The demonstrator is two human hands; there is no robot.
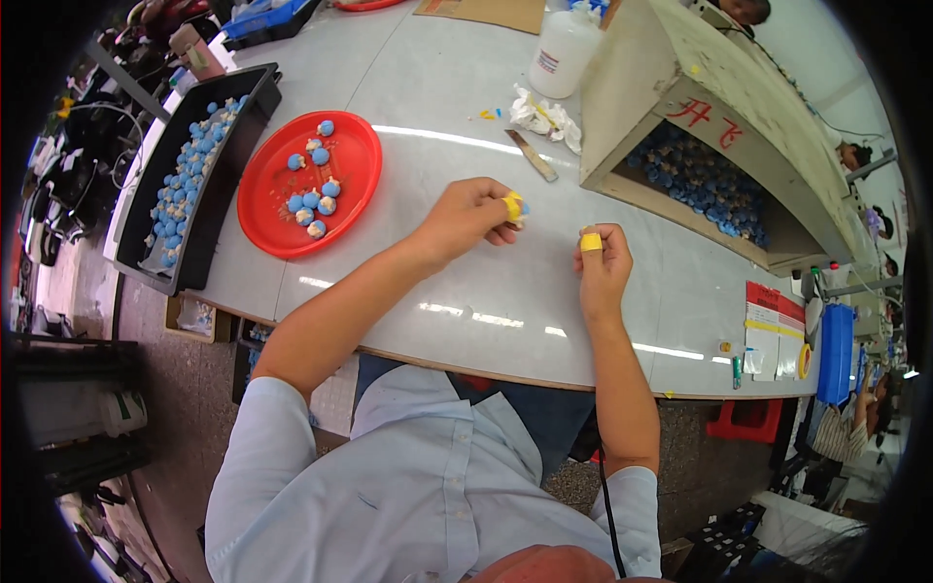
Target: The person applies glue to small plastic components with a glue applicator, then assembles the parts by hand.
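Note:
Over the middle of the grey table, my left hand (pixel 474 216) pinches a small blue-and-white ball (pixel 526 209), mostly covered by the fingers. Yellow tape wraps a fingertip of that hand. To its right, my right hand (pixel 604 267) is closed, its fingers curled and its thumb wrapped in yellow tape. Whatever it may hold is hidden or too small to make out. The two hands are apart. Left of my left hand lies a round red tray (pixel 255 199) with several blue-and-white balls (pixel 311 200) on it.
A long black bin (pixel 258 112) of similar balls stands at the far left. On the right, a wooden box (pixel 622 126) holds many blue pieces (pixel 695 185). Behind my hands lie a flat blade-like tool (pixel 532 155), crumpled tissue (pixel 546 117) and a white bottle (pixel 564 53).

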